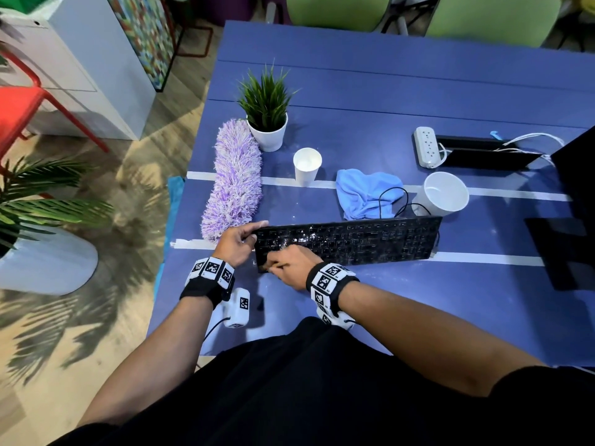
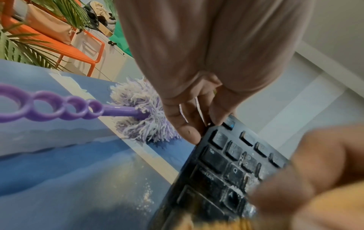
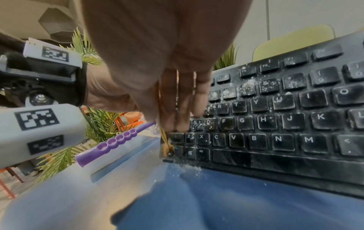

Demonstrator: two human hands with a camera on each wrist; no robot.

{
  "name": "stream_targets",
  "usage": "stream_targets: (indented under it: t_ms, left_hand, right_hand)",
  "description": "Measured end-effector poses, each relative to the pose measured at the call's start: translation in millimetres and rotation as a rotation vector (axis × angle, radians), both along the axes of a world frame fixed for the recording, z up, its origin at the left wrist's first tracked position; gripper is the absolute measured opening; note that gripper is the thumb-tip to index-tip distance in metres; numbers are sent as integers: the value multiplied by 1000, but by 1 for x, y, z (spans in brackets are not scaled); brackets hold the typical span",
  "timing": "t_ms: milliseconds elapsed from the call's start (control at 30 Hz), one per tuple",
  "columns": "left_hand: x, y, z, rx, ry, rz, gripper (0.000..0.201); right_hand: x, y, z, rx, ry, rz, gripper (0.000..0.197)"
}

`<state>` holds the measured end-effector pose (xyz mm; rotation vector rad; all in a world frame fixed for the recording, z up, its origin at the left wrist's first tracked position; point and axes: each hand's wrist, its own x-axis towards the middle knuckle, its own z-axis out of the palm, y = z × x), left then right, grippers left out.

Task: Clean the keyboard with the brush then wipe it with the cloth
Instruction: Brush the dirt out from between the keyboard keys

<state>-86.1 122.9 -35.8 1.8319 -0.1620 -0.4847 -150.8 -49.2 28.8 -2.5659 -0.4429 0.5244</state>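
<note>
the right hand (image 1: 291, 265) pinches a small brush (image 3: 166, 144) at the keyboard (image 1: 354, 241)'s near-left corner; the left hand (image 1: 238, 241) grips its left edge. hard flicks could scatter crumbs onto the table (image 1: 418, 304).

Can't really make out the brush (image 3: 166, 145) under the right hand (image 1: 291, 267), just a thin blurry yellowish sliver. Covers the keyboard's (image 1: 347, 241) near-left keys too. Left hand (image 1: 238, 241) hides its far-left corner. Monitor (image 1: 576, 185) cut off at the right edge. Duster handle (image 2: 49, 107) chopped off at the left in the left wrist view.
</note>
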Motion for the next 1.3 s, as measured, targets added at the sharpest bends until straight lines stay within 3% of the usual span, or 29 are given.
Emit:
stream_targets:
  t_ms: [133,233,533,800,933,1133,1300]
  left_hand:
    - [1,0,2,17,-3,0,54]
    - [0,-1,3,1,12,12,48]
    - [0,0,6,-7,16,10,45]
    - [0,-1,2,-7,13,22,44]
    - [1,1,0,-12,22,25,47]
    - [2,0,-1,-17,9,38,48]
    - [2,1,-4,-13,16,27,48]
  right_hand:
    - [-3,-4,-3,8,16,1,16]
    - [-4,-8,-4,-3,45,-33,13]
    - [-12,-33,-6,44,-91,-158,15]
    - [-16,-33,-7,22,-9,-111,15]
    - [-16,-32,-12,60,-91,-150,15]
    - [-16,-37,-18,24,-37,-171,16]
    - [-16,-29,-15,60,-51,-91,16]
